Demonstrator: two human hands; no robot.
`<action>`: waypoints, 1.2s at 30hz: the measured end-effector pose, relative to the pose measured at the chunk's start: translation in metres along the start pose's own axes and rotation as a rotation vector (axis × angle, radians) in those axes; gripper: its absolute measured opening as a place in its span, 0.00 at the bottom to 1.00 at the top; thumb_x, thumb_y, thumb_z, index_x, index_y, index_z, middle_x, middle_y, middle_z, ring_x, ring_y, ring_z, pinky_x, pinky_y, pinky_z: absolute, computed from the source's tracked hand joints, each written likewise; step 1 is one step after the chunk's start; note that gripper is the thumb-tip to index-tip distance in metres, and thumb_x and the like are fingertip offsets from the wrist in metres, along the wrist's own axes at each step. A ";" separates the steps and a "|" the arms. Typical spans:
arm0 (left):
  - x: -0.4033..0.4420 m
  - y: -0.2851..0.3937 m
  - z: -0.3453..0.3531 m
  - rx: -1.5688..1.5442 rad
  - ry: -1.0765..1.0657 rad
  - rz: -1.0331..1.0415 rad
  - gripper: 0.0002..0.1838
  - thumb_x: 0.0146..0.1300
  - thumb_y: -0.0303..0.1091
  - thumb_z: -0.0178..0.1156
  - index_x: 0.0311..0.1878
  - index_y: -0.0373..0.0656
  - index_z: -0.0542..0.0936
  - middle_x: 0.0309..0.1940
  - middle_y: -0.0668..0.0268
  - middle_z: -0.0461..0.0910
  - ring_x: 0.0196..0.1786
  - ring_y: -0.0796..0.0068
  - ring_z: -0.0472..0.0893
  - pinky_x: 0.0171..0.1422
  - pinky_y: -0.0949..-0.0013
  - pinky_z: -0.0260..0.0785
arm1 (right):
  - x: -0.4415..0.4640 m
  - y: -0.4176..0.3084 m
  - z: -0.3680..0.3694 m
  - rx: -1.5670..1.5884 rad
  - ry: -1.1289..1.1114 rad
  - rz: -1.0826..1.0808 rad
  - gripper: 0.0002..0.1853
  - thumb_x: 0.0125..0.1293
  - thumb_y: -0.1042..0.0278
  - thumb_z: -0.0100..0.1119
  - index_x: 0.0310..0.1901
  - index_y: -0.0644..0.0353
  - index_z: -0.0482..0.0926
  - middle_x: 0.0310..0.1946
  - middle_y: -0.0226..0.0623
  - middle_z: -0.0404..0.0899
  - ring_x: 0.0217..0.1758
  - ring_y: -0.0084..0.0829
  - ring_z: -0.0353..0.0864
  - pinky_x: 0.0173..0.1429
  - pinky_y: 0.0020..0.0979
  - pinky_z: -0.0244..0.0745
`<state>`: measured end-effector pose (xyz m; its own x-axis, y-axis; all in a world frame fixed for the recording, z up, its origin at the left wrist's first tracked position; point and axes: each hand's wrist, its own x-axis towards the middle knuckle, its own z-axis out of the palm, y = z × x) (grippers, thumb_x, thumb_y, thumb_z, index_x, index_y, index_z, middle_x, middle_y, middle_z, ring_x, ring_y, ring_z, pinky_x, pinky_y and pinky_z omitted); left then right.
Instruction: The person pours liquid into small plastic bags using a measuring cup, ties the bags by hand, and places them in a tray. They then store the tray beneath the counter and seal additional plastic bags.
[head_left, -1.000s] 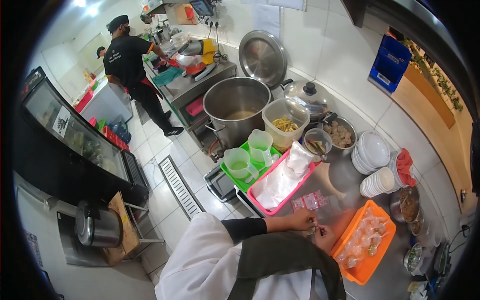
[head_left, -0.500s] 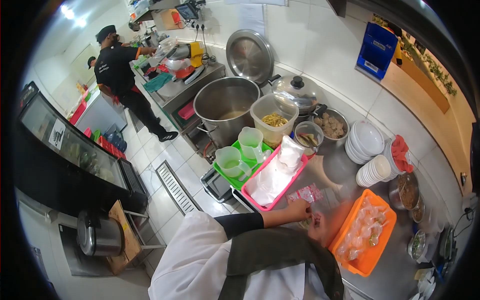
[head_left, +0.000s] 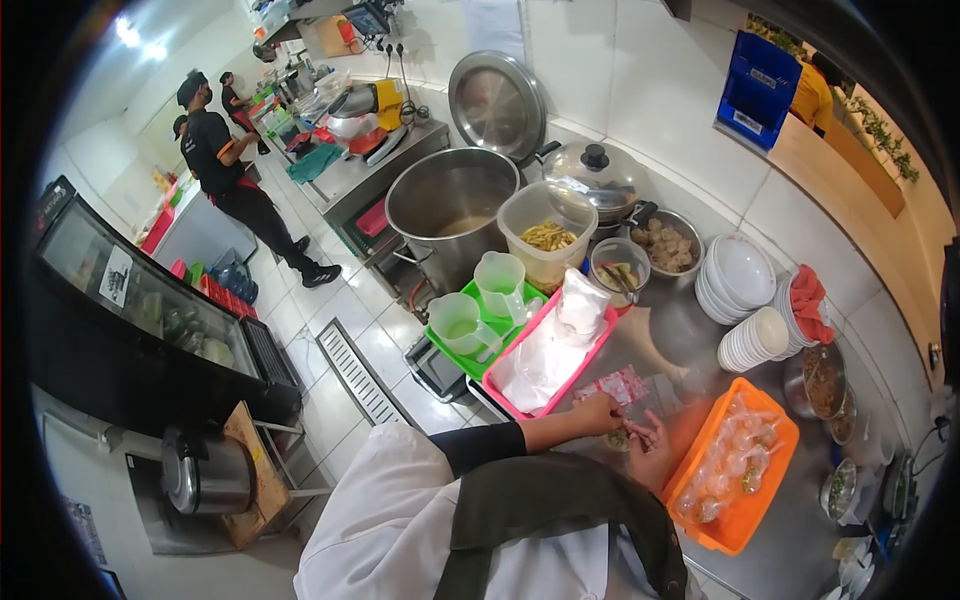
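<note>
While the left hand (head_left: 597, 409) pinches a small plastic bag (head_left: 618, 438) at the near side of the steel table (head_left: 690, 340), the right hand (head_left: 652, 455), fingers parted, is just left of the orange tray (head_left: 714, 538).

White tiled wall (head_left: 660, 110), pale tiled floor (head_left: 325, 412), drain grate (head_left: 358, 380), ceiling lights (head_left: 127, 33)

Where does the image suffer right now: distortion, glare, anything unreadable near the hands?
Head view: strong fisheye curve, black corners; ceiling lights blown out, upper left. Head view, counter: pale reflections on the steel counter; what lies between the left hand and right hand is too small to make out; print on the pink-and-white packet unreadable.
</note>
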<state>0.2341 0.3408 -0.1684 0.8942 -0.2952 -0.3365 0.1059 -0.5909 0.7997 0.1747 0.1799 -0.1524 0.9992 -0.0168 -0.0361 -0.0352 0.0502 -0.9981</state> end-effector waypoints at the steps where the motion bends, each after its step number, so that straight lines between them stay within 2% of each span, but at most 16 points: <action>1: 0.000 0.000 -0.001 0.014 0.001 0.000 0.10 0.50 0.44 0.64 0.32 0.50 0.86 0.30 0.64 0.84 0.40 0.64 0.83 0.54 0.30 0.58 | 0.001 -0.001 0.000 0.015 -0.001 0.012 0.27 0.60 0.87 0.54 0.62 0.67 0.65 0.36 0.40 0.82 0.45 0.24 0.81 0.51 0.24 0.74; 4: 0.001 -0.003 -0.001 -0.026 -0.036 0.046 0.10 0.52 0.42 0.63 0.33 0.49 0.86 0.30 0.63 0.84 0.40 0.64 0.82 0.51 0.31 0.58 | 0.005 0.002 -0.005 0.018 -0.045 0.027 0.29 0.60 0.86 0.56 0.64 0.67 0.63 0.39 0.40 0.83 0.45 0.24 0.81 0.52 0.25 0.73; 8: 0.004 0.000 -0.004 0.062 -0.103 0.001 0.12 0.55 0.46 0.63 0.38 0.53 0.86 0.32 0.67 0.84 0.43 0.64 0.82 0.55 0.37 0.59 | 0.013 -0.003 -0.008 -0.146 -0.075 -0.036 0.28 0.57 0.86 0.59 0.61 0.67 0.66 0.40 0.39 0.83 0.43 0.24 0.81 0.50 0.25 0.73; 10: 0.003 0.000 -0.004 0.055 -0.107 -0.002 0.12 0.55 0.46 0.63 0.39 0.54 0.85 0.30 0.67 0.83 0.42 0.64 0.82 0.56 0.37 0.58 | 0.020 0.013 -0.013 -0.182 -0.057 -0.132 0.28 0.55 0.87 0.60 0.60 0.67 0.67 0.37 0.37 0.82 0.41 0.22 0.80 0.48 0.24 0.73; 12: 0.004 -0.003 -0.003 0.041 -0.100 0.061 0.12 0.56 0.47 0.63 0.38 0.54 0.85 0.30 0.68 0.82 0.41 0.65 0.81 0.55 0.38 0.57 | 0.022 0.015 -0.013 -0.165 -0.044 -0.133 0.26 0.54 0.88 0.61 0.56 0.66 0.70 0.36 0.36 0.82 0.41 0.20 0.78 0.47 0.22 0.72; 14: 0.005 -0.005 -0.002 0.038 -0.101 0.112 0.11 0.57 0.48 0.63 0.37 0.54 0.85 0.29 0.69 0.82 0.40 0.67 0.81 0.55 0.40 0.56 | 0.023 0.001 -0.011 -0.094 -0.033 -0.038 0.21 0.53 0.88 0.61 0.51 0.66 0.74 0.38 0.36 0.81 0.42 0.19 0.77 0.46 0.22 0.72; 17: 0.001 0.003 -0.009 0.029 -0.100 0.160 0.11 0.57 0.48 0.64 0.36 0.54 0.84 0.29 0.71 0.81 0.39 0.69 0.80 0.54 0.43 0.55 | 0.026 0.005 -0.014 -0.082 0.004 0.052 0.13 0.53 0.79 0.67 0.42 0.65 0.80 0.35 0.33 0.82 0.40 0.24 0.79 0.47 0.28 0.69; 20: 0.001 0.003 -0.011 0.006 -0.092 0.186 0.09 0.58 0.47 0.65 0.34 0.54 0.83 0.29 0.72 0.82 0.37 0.72 0.79 0.55 0.46 0.54 | 0.030 0.016 -0.016 -0.447 -0.028 -0.262 0.05 0.52 0.76 0.68 0.31 0.64 0.82 0.34 0.35 0.81 0.39 0.31 0.78 0.45 0.32 0.70; 22: 0.001 0.002 -0.010 0.023 -0.098 0.200 0.08 0.57 0.46 0.66 0.34 0.54 0.83 0.29 0.73 0.82 0.36 0.73 0.79 0.55 0.47 0.53 | 0.027 0.009 -0.014 -0.557 -0.033 -0.329 0.05 0.51 0.74 0.68 0.29 0.62 0.82 0.33 0.36 0.81 0.40 0.35 0.77 0.45 0.35 0.70; 25: -0.005 0.002 -0.007 0.008 0.060 0.343 0.05 0.54 0.39 0.66 0.31 0.51 0.84 0.23 0.69 0.80 0.32 0.70 0.81 0.45 0.59 0.60 | 0.024 -0.005 -0.010 -0.660 -0.040 -0.356 0.04 0.50 0.76 0.66 0.28 0.64 0.81 0.32 0.41 0.80 0.39 0.41 0.76 0.46 0.37 0.69; 29: -0.009 0.004 -0.009 0.021 0.125 0.400 0.04 0.53 0.36 0.65 0.30 0.48 0.83 0.22 0.67 0.80 0.29 0.70 0.80 0.42 0.62 0.62 | 0.022 -0.013 -0.002 -0.796 -0.026 -0.364 0.03 0.51 0.76 0.63 0.27 0.64 0.79 0.31 0.43 0.79 0.40 0.43 0.75 0.46 0.38 0.69; 31: -0.008 0.003 -0.008 0.002 0.152 0.452 0.05 0.53 0.35 0.65 0.30 0.47 0.83 0.22 0.66 0.80 0.28 0.70 0.80 0.41 0.62 0.62 | 0.021 -0.010 0.003 -0.778 0.024 -0.379 0.03 0.52 0.75 0.62 0.27 0.63 0.78 0.30 0.43 0.79 0.40 0.44 0.75 0.46 0.39 0.69; 34: -0.011 0.007 -0.011 -0.014 0.135 0.416 0.05 0.52 0.34 0.66 0.30 0.45 0.83 0.23 0.65 0.80 0.29 0.69 0.80 0.43 0.60 0.62 | 0.021 0.004 0.007 -0.748 0.097 -0.376 0.03 0.53 0.74 0.62 0.27 0.63 0.78 0.29 0.43 0.79 0.40 0.45 0.76 0.46 0.40 0.69; 36: -0.004 -0.002 -0.008 -0.056 0.123 0.477 0.05 0.53 0.36 0.66 0.31 0.47 0.83 0.25 0.67 0.82 0.28 0.71 0.79 0.42 0.63 0.62 | 0.020 0.007 0.007 -0.732 0.122 -0.366 0.03 0.54 0.74 0.62 0.27 0.62 0.78 0.30 0.43 0.79 0.40 0.45 0.76 0.46 0.40 0.69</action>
<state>0.2342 0.3488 -0.1646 0.8930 -0.4301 0.1324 -0.3076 -0.3688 0.8771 0.1950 0.1871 -0.1596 0.9423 -0.0164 0.3345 0.2465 -0.6420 -0.7260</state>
